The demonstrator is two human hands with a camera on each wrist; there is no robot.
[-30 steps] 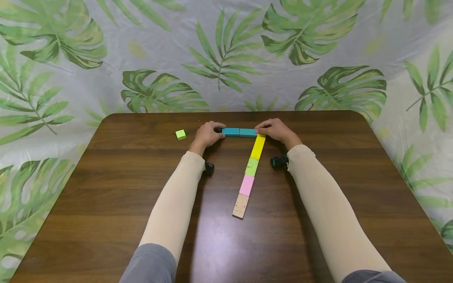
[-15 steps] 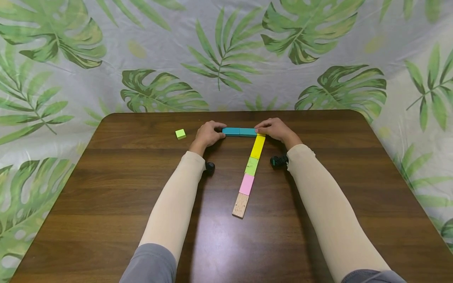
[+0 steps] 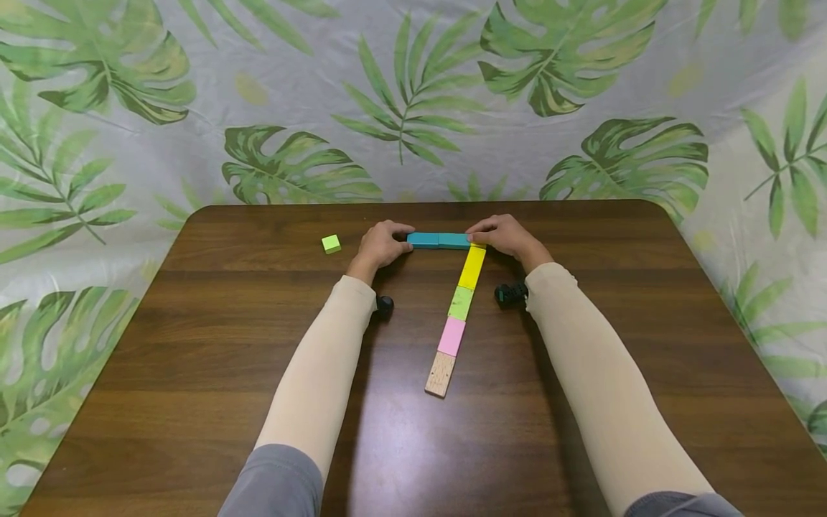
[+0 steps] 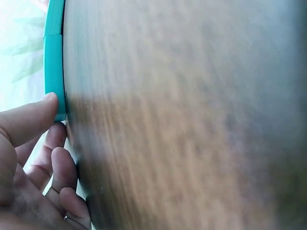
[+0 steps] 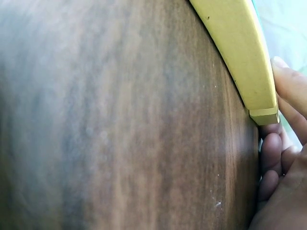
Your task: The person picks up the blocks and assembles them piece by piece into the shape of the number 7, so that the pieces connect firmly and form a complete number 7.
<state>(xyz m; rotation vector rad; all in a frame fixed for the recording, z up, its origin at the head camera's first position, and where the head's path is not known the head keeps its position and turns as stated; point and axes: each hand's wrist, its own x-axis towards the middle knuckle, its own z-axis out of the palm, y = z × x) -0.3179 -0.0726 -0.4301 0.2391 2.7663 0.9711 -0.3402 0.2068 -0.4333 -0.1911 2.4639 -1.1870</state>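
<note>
Two teal blocks lie end to end near the far table edge in the head view. My left hand (image 3: 381, 244) pinches the free end of the left teal block (image 3: 423, 240) between thumb and fingers; the left wrist view shows the thumb (image 4: 33, 117) on its side. At the opposite end, my right hand (image 3: 507, 237) holds the right teal block (image 3: 454, 241), thumb and index fingertip at its tip. A yellow block (image 3: 472, 267) meets that corner and runs toward me. The right wrist view has the yellow block close up, partly hiding the right fingers' contact.
From the yellow block, the row continues with a green block (image 3: 461, 303), a pink block (image 3: 451, 337) and a bare wood block (image 3: 440, 374). A small lime-green block (image 3: 331, 244) sits apart, left of the left hand. The brown table (image 3: 226, 402) ends at a leaf-patterned cloth (image 3: 413, 86).
</note>
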